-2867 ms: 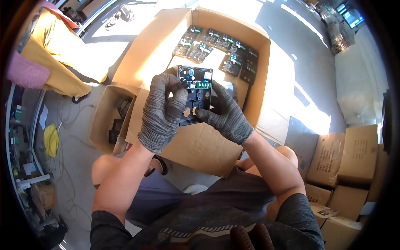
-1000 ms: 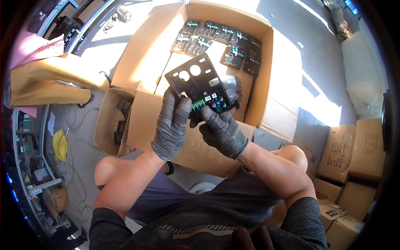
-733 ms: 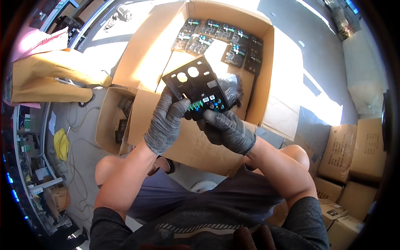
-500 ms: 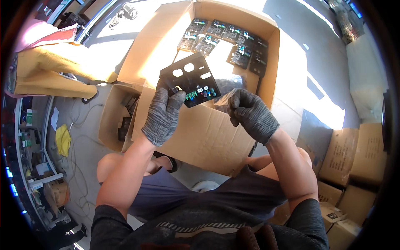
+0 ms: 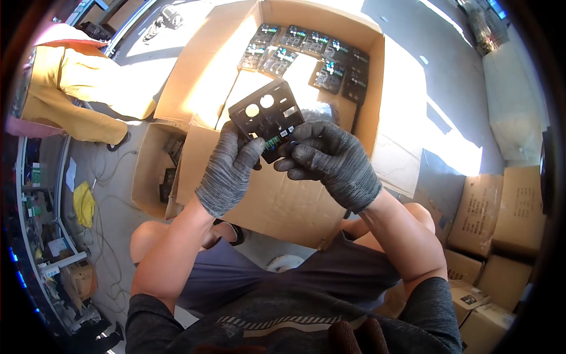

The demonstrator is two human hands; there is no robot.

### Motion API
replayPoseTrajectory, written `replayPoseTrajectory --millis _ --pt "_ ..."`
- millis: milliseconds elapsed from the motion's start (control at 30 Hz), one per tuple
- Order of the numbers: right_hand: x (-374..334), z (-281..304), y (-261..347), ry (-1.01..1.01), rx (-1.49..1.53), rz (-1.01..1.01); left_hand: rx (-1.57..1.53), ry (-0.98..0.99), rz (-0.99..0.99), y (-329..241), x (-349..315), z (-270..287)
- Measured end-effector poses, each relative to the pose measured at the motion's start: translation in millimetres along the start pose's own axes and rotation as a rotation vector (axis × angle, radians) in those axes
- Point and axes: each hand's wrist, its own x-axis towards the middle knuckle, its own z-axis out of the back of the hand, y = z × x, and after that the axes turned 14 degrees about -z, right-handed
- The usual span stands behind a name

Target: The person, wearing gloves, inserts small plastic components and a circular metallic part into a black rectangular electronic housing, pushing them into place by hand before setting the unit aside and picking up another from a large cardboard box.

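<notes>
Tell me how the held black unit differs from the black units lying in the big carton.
Support: the held black unit is gripped by the gloved left hand; the black units lie in the big carton.
Orientation: the held black unit's green terminals sit toward the person; the black units, where legible, have theirs toward the far side.
Shared: black housings carrying green terminals.
</notes>
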Motion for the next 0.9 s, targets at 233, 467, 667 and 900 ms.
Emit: replayPoseTrajectory --millis 233,467,667,900 --pt "3.4 -3.3 -4.8 -0.062 0.058 -0.016 0.025 0.032 0.034 2.7 -1.9 -1.8" --pt "10.7 8.1 -18.2 0.031 -0.021 0.094 0.109 0.030 -0.041 5.4 -2.3 -3.3" --pt "6.3 0.5 -8.5 0.035 0.166 -0.033 0.105 0.001 -0.055 4.7 -2.3 -5.6" --pt "10.3 5.4 -15.5 0.130 0.300 -0.121 0.118 0.007 -0.053 4.6 -3.2 -5.0"
